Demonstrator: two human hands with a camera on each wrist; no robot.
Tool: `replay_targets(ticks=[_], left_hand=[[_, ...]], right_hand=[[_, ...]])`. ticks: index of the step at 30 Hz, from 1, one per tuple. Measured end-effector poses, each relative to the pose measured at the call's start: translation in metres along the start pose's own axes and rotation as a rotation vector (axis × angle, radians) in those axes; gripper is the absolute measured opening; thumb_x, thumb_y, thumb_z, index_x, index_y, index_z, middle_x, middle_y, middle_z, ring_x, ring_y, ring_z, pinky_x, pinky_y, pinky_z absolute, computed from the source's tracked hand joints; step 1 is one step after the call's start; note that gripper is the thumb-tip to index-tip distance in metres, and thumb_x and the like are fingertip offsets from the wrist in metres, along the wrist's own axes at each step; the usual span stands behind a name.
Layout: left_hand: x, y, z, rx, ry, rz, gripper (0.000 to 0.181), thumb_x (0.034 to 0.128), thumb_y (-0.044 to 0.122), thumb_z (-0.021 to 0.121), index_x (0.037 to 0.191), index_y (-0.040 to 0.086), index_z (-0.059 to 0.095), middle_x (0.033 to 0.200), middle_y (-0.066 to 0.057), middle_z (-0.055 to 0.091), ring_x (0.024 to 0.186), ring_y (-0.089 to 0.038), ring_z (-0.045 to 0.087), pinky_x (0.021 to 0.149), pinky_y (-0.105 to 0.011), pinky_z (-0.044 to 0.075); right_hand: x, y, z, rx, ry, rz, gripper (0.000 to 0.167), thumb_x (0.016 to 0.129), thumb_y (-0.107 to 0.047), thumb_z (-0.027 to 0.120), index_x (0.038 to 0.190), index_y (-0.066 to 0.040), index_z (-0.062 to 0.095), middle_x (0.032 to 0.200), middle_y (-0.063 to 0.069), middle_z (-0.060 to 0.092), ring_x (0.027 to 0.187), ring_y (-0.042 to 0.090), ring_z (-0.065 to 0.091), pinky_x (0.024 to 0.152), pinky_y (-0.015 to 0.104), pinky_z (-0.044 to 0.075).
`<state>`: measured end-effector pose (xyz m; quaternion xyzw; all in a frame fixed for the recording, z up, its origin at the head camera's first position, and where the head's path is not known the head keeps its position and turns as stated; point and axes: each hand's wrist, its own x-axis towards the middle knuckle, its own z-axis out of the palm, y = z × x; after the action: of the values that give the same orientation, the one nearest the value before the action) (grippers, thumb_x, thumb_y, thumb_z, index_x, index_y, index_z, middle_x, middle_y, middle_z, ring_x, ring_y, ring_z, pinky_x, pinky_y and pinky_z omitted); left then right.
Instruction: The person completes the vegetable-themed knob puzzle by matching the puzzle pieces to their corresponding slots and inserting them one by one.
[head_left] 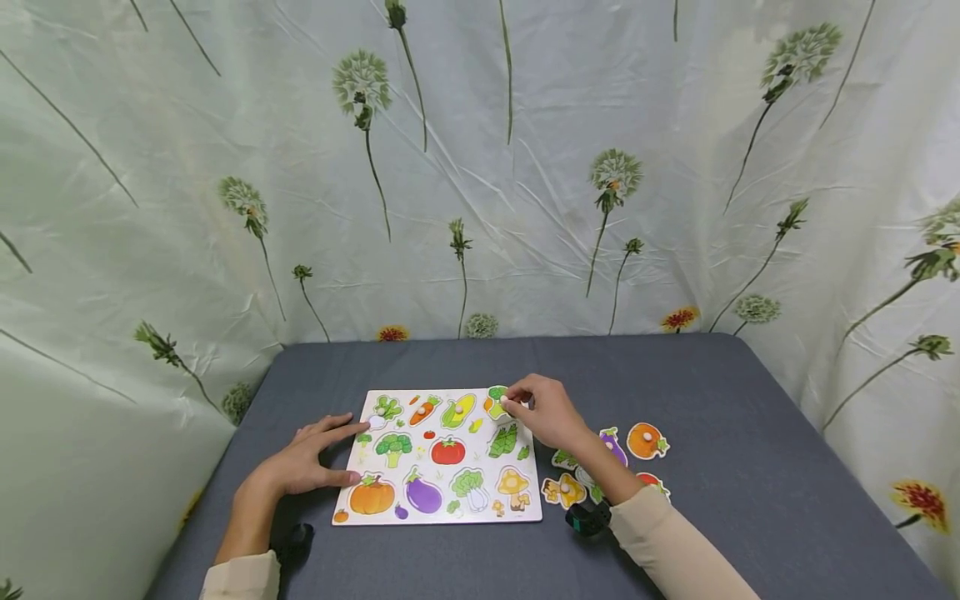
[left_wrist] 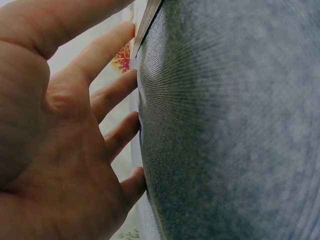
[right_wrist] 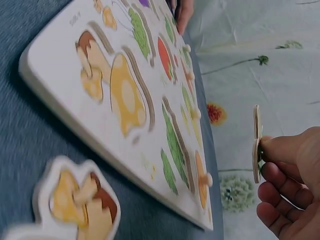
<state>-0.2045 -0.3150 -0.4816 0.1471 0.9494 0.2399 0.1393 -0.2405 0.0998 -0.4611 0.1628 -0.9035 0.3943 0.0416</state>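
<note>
A white puzzle board [head_left: 423, 435] with printed vegetables lies on the dark cloth. My left hand [head_left: 303, 460] rests at its left edge, thumb and fingertips spread on the board; the left wrist view shows the same hand [left_wrist: 65, 135] with fingers apart. Over the board's top right corner, my right hand [head_left: 553, 413] pinches a green broccoli-like piece [head_left: 495, 412]. In the right wrist view this hand [right_wrist: 300, 170] holds the thin wooden piece [right_wrist: 256, 120] edge-on, raised off the board. Beneath it, an orange piece [right_wrist: 200, 172] with a knob sits in the board.
Right of the board lie several loose pieces, among them an orange pumpkin-like one [head_left: 643, 441], a purple eggplant [head_left: 613, 443] and a mushroom [head_left: 570, 490], some partly behind my right forearm. A flower-patterned curtain [head_left: 540, 208] hangs behind the table [head_left: 750, 467].
</note>
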Motion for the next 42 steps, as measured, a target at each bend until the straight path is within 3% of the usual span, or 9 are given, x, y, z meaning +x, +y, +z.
replay_targets(ticks=[8, 20, 42], left_hand=[[0.000, 0.001, 0.000, 0.005, 0.002, 0.002, 0.089, 0.0774, 0.056, 0.084, 0.153, 0.023, 0.051, 0.164, -0.021, 0.034, 0.143, -0.054, 0.030, 0.105, -0.080, 0.029], [0.000, 0.002, 0.000, -0.005, 0.004, 0.004, 0.088, 0.0781, 0.054, 0.084, 0.153, 0.022, 0.051, 0.165, -0.020, 0.033, 0.145, -0.056, 0.026, 0.106, -0.080, 0.027], [-0.001, 0.003, -0.001, 0.004, 0.001, -0.008, 0.086, 0.0785, 0.053, 0.084, 0.153, 0.022, 0.052, 0.164, -0.022, 0.034, 0.144, -0.059, 0.026, 0.105, -0.082, 0.026]], right_hand=[[0.003, -0.010, 0.019, 0.039, -0.047, -0.006, 0.007, 0.096, -0.021, 0.075, 0.099, -0.017, 0.080, 0.093, -0.006, 0.067, 0.086, 0.009, 0.059, 0.076, 0.028, 0.049], [0.010, -0.027, 0.043, 0.083, -0.095, -0.128, 0.008, 0.097, -0.022, 0.074, 0.096, -0.016, 0.079, 0.092, -0.003, 0.069, 0.085, 0.009, 0.061, 0.073, 0.026, 0.051], [0.017, -0.067, 0.098, 0.135, -0.186, -0.141, 0.007, 0.096, -0.016, 0.074, 0.097, -0.012, 0.079, 0.092, -0.003, 0.069, 0.081, 0.002, 0.058, 0.073, 0.019, 0.049]])
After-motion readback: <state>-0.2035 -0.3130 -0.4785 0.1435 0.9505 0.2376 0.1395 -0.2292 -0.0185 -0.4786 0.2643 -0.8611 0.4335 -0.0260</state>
